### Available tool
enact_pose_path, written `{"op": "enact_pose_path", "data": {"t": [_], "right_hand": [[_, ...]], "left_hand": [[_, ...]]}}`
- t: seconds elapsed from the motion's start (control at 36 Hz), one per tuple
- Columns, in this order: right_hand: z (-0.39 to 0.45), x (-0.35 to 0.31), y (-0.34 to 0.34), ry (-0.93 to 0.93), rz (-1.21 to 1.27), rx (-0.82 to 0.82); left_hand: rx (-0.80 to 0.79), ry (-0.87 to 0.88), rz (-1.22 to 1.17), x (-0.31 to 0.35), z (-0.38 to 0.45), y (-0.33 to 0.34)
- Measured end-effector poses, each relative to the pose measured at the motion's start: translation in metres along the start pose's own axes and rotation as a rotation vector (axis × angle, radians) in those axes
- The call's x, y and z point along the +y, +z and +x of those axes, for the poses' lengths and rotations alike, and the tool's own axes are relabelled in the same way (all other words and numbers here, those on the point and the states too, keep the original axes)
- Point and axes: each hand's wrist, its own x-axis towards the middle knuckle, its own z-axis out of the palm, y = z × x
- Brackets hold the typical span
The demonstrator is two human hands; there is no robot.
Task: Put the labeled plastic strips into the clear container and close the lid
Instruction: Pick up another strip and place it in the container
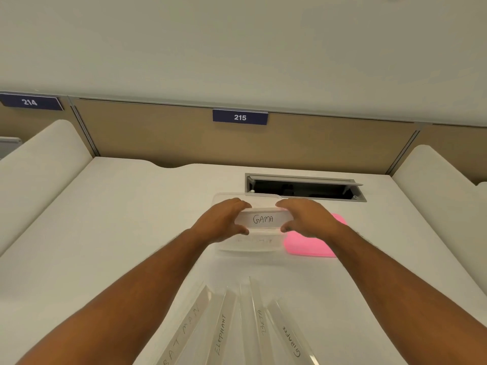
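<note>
A clear plastic strip labeled GAMA [263,219] is held level over the clear container [246,247] on the white desk. My left hand [224,219] pinches its left end and my right hand [305,218] pinches its right end. Faint writing shows through the container's front wall, as from a strip inside. The pink lid [311,245] lies flat just right of the container, partly under my right hand. Near the desk's front edge lie several more strips in a fan: BATMAN [184,327], ELEPHANT [221,333], BETA [261,322] and GIRAFFE [291,341].
An open cable hatch [303,189] is cut into the desk just behind the container. A tan partition with a blue sign reading 215 [240,117] closes the back. Raised white dividers [39,159] flank the desk on both sides.
</note>
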Motion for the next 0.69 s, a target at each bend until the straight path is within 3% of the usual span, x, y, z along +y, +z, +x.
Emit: {"op": "enact_pose_path", "data": {"t": [0.69], "right_hand": [[0.059,-0.004,0.012,-0.039,-0.038,-0.011]], "left_hand": [[-0.017,-0.115,0.078,-0.042,0.031,0.001]]}}
